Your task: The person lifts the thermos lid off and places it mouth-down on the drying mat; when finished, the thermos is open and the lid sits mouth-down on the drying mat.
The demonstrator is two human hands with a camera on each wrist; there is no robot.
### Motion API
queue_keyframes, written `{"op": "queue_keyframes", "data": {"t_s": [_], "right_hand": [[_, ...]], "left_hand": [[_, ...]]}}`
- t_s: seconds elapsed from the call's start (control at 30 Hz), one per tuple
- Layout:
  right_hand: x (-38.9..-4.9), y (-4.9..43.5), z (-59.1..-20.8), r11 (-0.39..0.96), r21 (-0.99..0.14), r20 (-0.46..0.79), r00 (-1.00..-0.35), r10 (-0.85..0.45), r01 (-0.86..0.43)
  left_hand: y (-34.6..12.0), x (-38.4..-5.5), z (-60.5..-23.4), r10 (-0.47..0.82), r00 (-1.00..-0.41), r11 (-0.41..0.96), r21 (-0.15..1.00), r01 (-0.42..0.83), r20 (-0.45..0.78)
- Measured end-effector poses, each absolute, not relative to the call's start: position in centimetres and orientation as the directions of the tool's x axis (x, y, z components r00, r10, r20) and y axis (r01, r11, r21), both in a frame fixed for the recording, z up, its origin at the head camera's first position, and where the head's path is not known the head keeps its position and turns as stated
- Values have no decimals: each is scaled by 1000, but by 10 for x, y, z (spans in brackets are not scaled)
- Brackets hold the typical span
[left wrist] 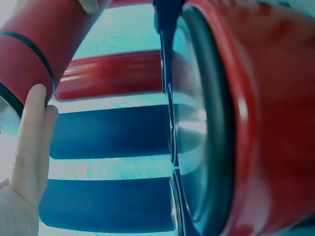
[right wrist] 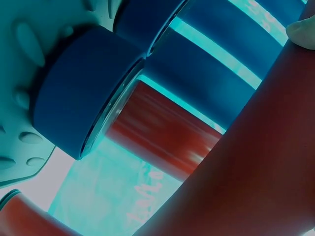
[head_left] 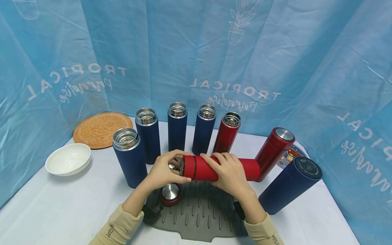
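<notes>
A red thermos [head_left: 251, 169] is held sideways above the grey ridged mat [head_left: 196, 217]. My right hand [head_left: 229, 173] grips it around the body. At its left end, my left hand [head_left: 162, 172] holds the red lid [head_left: 189, 168] between thumb and fingers; a dark ring separates lid from body. In the left wrist view, the fingertips [left wrist: 36, 96] lie against the red surface beside that ring. Below my left hand, a loose red lid with a steel top [head_left: 170, 192] sits on the mat. The right wrist view shows a blue lid [right wrist: 81, 88] on the mat too.
Several lidless blue thermoses [head_left: 177, 127] and a lidless red one [head_left: 226, 134] stand behind. On the right are a lidded red thermos [head_left: 272, 153] and a lidded blue one [head_left: 288, 187]. A white bowl [head_left: 68, 159] and a round orange mat [head_left: 102, 129] lie at left.
</notes>
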State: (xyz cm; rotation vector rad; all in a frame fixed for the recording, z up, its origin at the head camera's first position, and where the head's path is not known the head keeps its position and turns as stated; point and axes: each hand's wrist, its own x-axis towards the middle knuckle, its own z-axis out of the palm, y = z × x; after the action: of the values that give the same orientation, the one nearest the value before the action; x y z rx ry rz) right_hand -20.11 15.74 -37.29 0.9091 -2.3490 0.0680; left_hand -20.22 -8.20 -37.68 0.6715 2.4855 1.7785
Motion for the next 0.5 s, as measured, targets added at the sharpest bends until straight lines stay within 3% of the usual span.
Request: {"op": "queue_keyframes", "data": {"t_s": [0.27,0.5], "right_hand": [[-202,157,-374,762,178,566,-569,-597,-623],[-202,156,-375,762,180,566,-569,-597,-622]], "left_hand": [[-81,-203,-375,317,-938,271,933,235,144],[-80,-202,-375,311,-949,200,972,123,55]]}}
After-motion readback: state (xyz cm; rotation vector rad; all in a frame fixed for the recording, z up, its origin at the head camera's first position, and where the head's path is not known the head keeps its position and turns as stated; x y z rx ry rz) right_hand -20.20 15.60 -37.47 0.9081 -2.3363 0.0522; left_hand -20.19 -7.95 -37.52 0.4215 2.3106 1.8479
